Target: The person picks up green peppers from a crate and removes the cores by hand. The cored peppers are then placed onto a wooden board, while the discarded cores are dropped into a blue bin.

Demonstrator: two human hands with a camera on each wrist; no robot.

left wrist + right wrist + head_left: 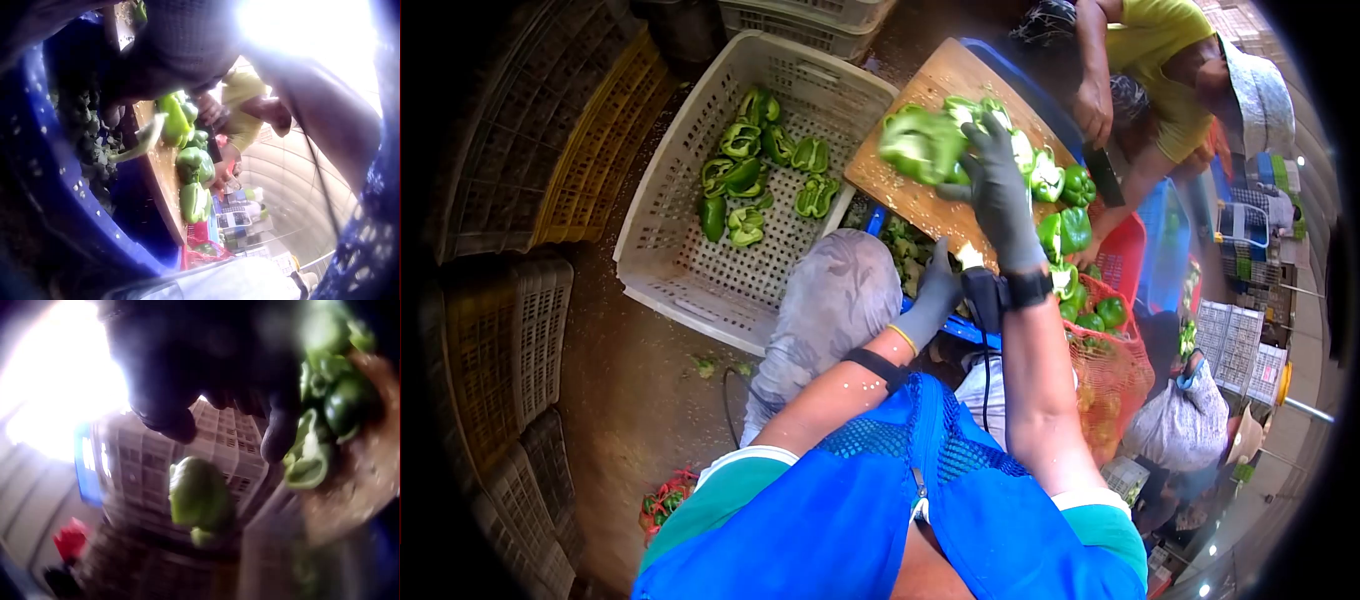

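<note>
My gloved right hand [1003,195] is over the wooden cutting board [890,180], its fingers spread. Just left of them a green pepper half [920,145] is blurred in the air; the right wrist view shows this pepper half [200,494] apart from the fingertips. More cut green peppers [1048,180] lie along the board's far side. At the board's near edge, my gloved left hand [940,285] hangs over a blue tub of pepper scraps [905,250]. Below that hand, in the left wrist view, a pale pepper core [147,137] is blurred in mid-air.
A white crate [670,265] with several pepper halves stands left of the board. Right of it, a red mesh sack [1115,375] holds whole peppers. Across the board, a person in a yellow shirt [1155,100] is near a dark knife blade [1103,175]. Stacked crates [490,330] line the left.
</note>
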